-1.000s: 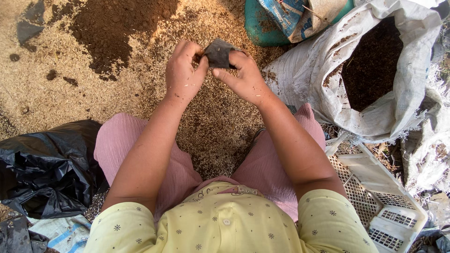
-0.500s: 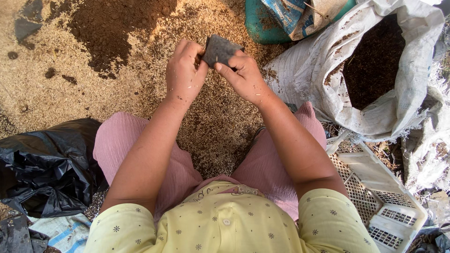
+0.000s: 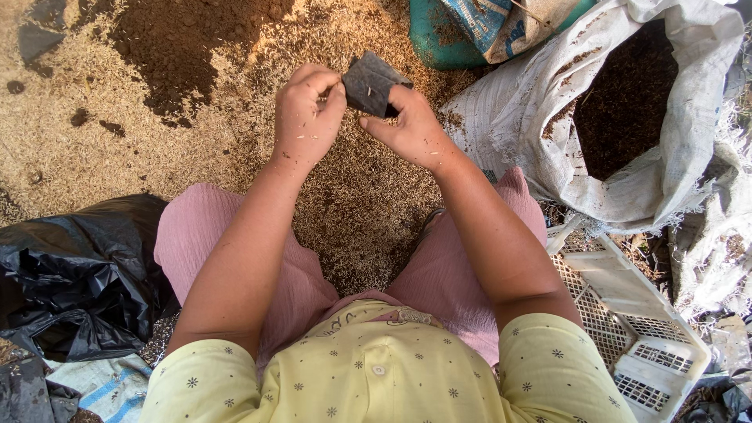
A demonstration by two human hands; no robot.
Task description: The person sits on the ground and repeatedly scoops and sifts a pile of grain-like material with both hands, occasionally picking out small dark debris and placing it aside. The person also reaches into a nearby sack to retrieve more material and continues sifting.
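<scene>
Seen from above, a seated person holds a small black plastic bag (image 3: pixel 373 84) between both hands over husk-strewn ground (image 3: pixel 117 157). The left hand (image 3: pixel 307 117) is curled closed, pinching the bag's left edge; the right hand (image 3: pixel 409 127) grips its lower right corner, its fingers partly hidden behind the bag. To the right, an open white sack (image 3: pixel 548 133) holds dark soil (image 3: pixel 623 102). A white crate (image 3: pixel 627 321) at the lower right is cut off by the frame's edge.
</scene>
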